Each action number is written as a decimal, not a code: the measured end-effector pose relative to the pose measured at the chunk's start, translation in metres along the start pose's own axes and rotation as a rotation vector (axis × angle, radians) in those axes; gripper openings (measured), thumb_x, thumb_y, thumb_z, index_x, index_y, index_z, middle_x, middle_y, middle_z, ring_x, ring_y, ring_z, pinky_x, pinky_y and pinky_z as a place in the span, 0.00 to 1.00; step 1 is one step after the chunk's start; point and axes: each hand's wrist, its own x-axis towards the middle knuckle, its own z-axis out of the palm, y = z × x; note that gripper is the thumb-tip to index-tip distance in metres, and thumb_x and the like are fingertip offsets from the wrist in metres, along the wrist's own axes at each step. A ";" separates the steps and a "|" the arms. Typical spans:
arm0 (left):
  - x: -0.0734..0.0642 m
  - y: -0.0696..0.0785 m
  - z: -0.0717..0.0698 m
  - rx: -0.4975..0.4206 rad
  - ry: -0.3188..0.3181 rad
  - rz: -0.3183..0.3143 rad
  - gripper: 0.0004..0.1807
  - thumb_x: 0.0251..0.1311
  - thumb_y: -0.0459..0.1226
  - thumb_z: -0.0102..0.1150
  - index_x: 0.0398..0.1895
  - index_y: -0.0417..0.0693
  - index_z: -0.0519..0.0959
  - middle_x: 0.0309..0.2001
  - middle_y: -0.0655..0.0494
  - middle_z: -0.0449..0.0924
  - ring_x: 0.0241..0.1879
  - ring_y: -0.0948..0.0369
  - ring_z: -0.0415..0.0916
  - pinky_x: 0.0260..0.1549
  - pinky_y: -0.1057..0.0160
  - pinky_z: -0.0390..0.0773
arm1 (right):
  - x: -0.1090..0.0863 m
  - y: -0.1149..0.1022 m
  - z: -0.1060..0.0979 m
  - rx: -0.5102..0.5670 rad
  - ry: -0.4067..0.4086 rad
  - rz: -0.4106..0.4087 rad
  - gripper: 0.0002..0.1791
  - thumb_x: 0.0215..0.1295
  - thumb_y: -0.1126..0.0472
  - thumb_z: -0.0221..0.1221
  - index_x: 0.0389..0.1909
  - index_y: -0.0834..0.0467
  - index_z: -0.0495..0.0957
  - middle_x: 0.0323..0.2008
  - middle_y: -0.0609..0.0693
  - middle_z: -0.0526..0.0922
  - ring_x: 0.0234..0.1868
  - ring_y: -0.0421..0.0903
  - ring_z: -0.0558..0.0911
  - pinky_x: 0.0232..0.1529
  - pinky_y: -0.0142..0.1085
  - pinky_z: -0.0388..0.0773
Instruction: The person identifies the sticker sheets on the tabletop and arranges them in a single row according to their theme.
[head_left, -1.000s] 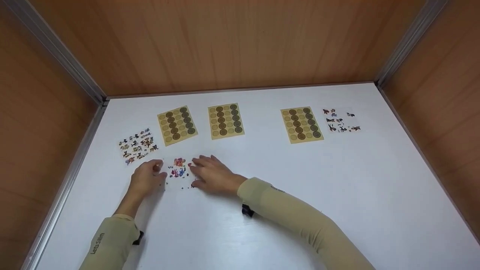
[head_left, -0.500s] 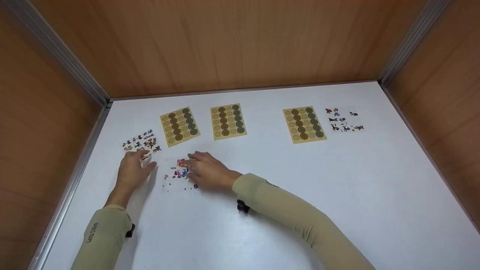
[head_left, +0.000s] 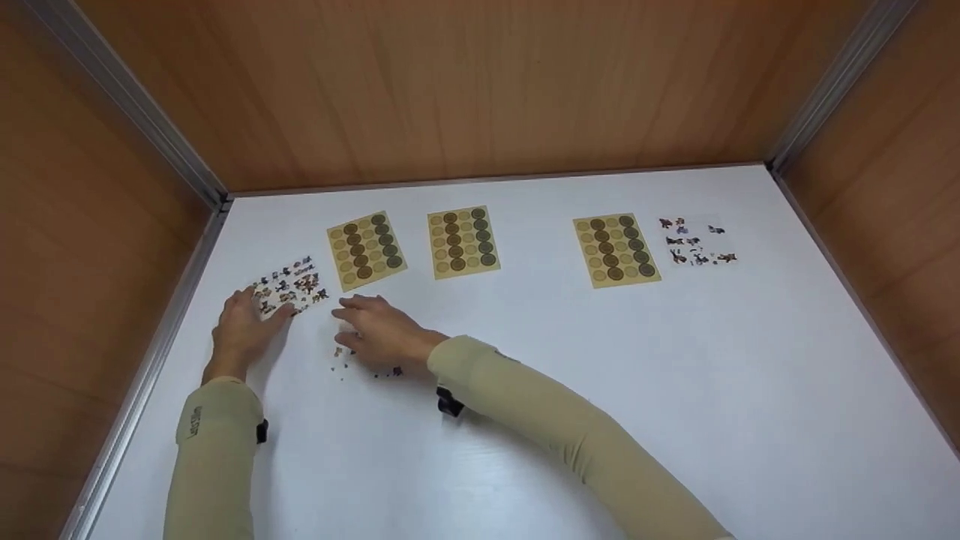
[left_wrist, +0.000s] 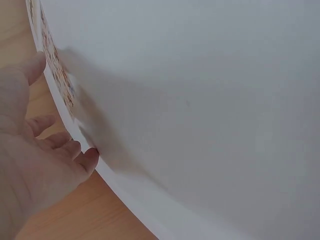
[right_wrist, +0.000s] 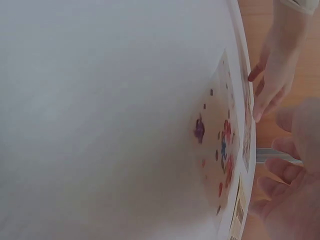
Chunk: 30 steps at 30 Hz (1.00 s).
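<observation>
At the left of the table, a clear sheet of small figure stickers (head_left: 285, 285) lies flat in the head view. My left hand (head_left: 238, 330) is at its near left side, thumb and fingers spread apart by the edges; whether they touch it is hard to tell. To the right, my right hand (head_left: 386, 330) is over a second clear sticker sheet (right_wrist: 222, 145) and hides most of it in the head view. In the right wrist view this sheet shows red, blue and purple stickers, and the right fingers are loosely bent with nothing between them.
Three yellow sheets of round coin-like stickers lie along the back: a tilted left one (head_left: 367, 251), a middle one (head_left: 463, 242) and a right one (head_left: 617, 250). Another clear sticker sheet (head_left: 699, 241) lies at far right. Wooden walls (head_left: 480, 90) enclose the white table (head_left: 600, 390).
My left hand has left the nearer sticker sheet and moved up and left to the far-left sheet. My right hand has shifted left over the nearer sheet, covering its colourful stickers.
</observation>
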 end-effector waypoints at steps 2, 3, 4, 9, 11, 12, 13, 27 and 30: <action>0.004 0.002 0.001 -0.002 -0.024 -0.015 0.55 0.70 0.62 0.48 0.79 0.30 0.39 0.77 0.26 0.32 0.75 0.30 0.33 0.71 0.29 0.39 | 0.005 -0.002 0.000 -0.015 -0.009 -0.001 0.29 0.80 0.46 0.47 0.76 0.53 0.65 0.77 0.49 0.59 0.78 0.43 0.55 0.78 0.42 0.46; 0.006 0.003 0.001 -0.002 -0.030 -0.016 0.55 0.70 0.63 0.47 0.79 0.30 0.38 0.77 0.25 0.31 0.75 0.30 0.31 0.70 0.29 0.38 | 0.007 -0.003 0.000 -0.030 -0.007 -0.007 0.29 0.80 0.46 0.47 0.76 0.53 0.64 0.77 0.49 0.59 0.78 0.44 0.55 0.78 0.43 0.46; 0.008 0.004 0.001 -0.007 -0.035 -0.019 0.55 0.71 0.63 0.46 0.79 0.30 0.37 0.77 0.26 0.29 0.76 0.31 0.29 0.70 0.29 0.37 | 0.009 -0.003 0.000 -0.044 -0.008 -0.011 0.29 0.81 0.46 0.46 0.76 0.54 0.64 0.77 0.49 0.59 0.78 0.44 0.55 0.78 0.44 0.47; 0.015 0.007 0.003 -0.026 -0.046 -0.034 0.58 0.69 0.65 0.46 0.79 0.32 0.34 0.77 0.27 0.25 0.75 0.31 0.23 0.70 0.28 0.34 | 0.016 -0.003 0.002 -0.098 -0.019 -0.008 0.30 0.81 0.47 0.45 0.77 0.54 0.62 0.78 0.50 0.58 0.78 0.46 0.55 0.78 0.47 0.46; 0.015 0.006 0.004 -0.028 -0.059 -0.031 0.61 0.66 0.67 0.49 0.79 0.34 0.32 0.77 0.28 0.23 0.75 0.30 0.23 0.70 0.28 0.33 | 0.018 -0.002 0.002 -0.112 -0.039 -0.002 0.30 0.81 0.46 0.45 0.78 0.54 0.61 0.79 0.50 0.56 0.78 0.46 0.54 0.79 0.48 0.45; 0.016 0.004 0.004 -0.022 -0.065 -0.021 0.62 0.65 0.67 0.50 0.79 0.34 0.32 0.77 0.28 0.23 0.74 0.29 0.23 0.70 0.28 0.32 | 0.019 -0.001 0.003 -0.122 -0.048 -0.003 0.30 0.81 0.45 0.45 0.78 0.53 0.61 0.79 0.50 0.56 0.79 0.47 0.54 0.78 0.49 0.45; 0.016 0.002 0.005 -0.015 -0.072 -0.009 0.63 0.64 0.68 0.51 0.79 0.34 0.32 0.77 0.27 0.23 0.74 0.29 0.22 0.69 0.28 0.31 | 0.020 -0.001 0.003 -0.131 -0.058 -0.003 0.31 0.81 0.45 0.45 0.78 0.53 0.61 0.79 0.50 0.55 0.79 0.47 0.53 0.78 0.49 0.45; 0.003 -0.020 0.004 -0.030 -0.165 0.019 0.68 0.59 0.69 0.56 0.80 0.41 0.25 0.77 0.33 0.18 0.73 0.30 0.15 0.68 0.28 0.25 | 0.042 -0.005 0.010 -0.241 -0.146 0.023 0.33 0.80 0.42 0.44 0.79 0.52 0.59 0.80 0.53 0.51 0.80 0.50 0.48 0.79 0.50 0.43; 0.001 -0.020 0.004 -0.046 -0.168 0.016 0.68 0.60 0.68 0.58 0.80 0.44 0.24 0.78 0.34 0.19 0.73 0.30 0.14 0.68 0.28 0.25 | 0.045 -0.007 0.014 -0.294 -0.148 0.014 0.33 0.81 0.42 0.41 0.79 0.52 0.57 0.80 0.52 0.50 0.80 0.51 0.46 0.79 0.51 0.41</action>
